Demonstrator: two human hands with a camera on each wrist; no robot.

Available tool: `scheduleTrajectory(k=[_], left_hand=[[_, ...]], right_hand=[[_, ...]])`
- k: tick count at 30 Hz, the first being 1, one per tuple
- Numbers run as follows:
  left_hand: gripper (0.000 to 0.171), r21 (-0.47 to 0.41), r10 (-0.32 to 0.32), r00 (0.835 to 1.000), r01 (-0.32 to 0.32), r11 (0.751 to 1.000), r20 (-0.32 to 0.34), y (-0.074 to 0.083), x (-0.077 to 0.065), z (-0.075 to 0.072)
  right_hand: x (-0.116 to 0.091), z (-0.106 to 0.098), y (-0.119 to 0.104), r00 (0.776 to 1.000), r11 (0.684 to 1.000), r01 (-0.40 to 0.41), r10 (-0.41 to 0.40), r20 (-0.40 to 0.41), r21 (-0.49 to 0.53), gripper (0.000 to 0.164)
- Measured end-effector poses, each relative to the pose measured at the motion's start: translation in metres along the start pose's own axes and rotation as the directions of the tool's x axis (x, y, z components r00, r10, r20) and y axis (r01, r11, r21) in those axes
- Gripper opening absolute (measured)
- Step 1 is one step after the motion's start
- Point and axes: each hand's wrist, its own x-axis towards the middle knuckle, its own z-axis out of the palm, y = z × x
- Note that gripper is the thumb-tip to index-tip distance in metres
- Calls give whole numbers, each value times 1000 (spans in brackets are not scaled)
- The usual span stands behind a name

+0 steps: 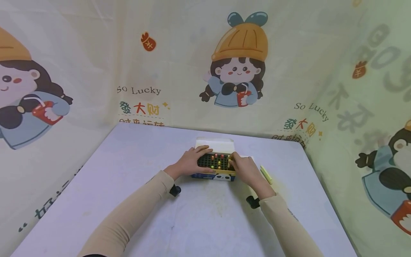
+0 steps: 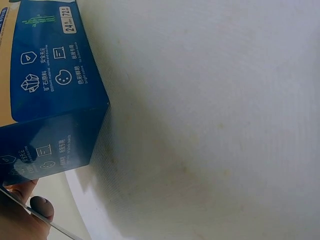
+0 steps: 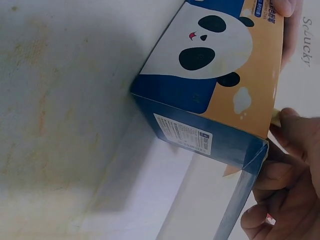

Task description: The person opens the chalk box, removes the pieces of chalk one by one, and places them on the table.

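Note:
A blue and yellow chalk box (image 1: 221,177) with a panda on its front stands upright on the table. Its top shows a black grid of holes (image 1: 205,161) with several yellow, red and pink chalk ends poking out. My left hand (image 1: 189,162) holds the left part of the box, thumb along the near edge and fingers over the far edge. At the right end, my right hand (image 1: 245,169) pinches a yellow chalk stick (image 1: 229,163) upright over the grid. In the right wrist view, a bit of that chalk (image 3: 275,117) shows between thumb and finger at the box's top edge.
Yellow chalk sticks (image 1: 266,175) lie on the table right of my right hand. The box's white lid flap (image 1: 215,145) stands open at the back. A printed cloth (image 1: 179,71) hangs behind and beside the white table (image 1: 199,221).

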Motion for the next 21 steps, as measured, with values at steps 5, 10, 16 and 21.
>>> scheduleTrajectory(k=[5, 10, 16, 21], left_hand=[[94, 1, -1, 1000, 1, 1000, 3, -1, 1, 1], [95, 9, 4, 1000, -4, 1000, 4, -3, 3, 2], [95, 13, -8, 1000, 7, 1000, 14, -2, 3, 2], [94, 15, -13, 1000, 13, 1000, 13, -1, 2, 1]], right_hand=[[0, 2, 3, 1000, 999, 13, -12, -16, 36, 22], [2, 3, 4, 1000, 999, 11, -11, -2, 42, 22], [4, 2, 1, 999, 998, -25, 23, 38, 61, 16], [3, 0, -3, 998, 999, -29, 27, 63, 35, 13]])
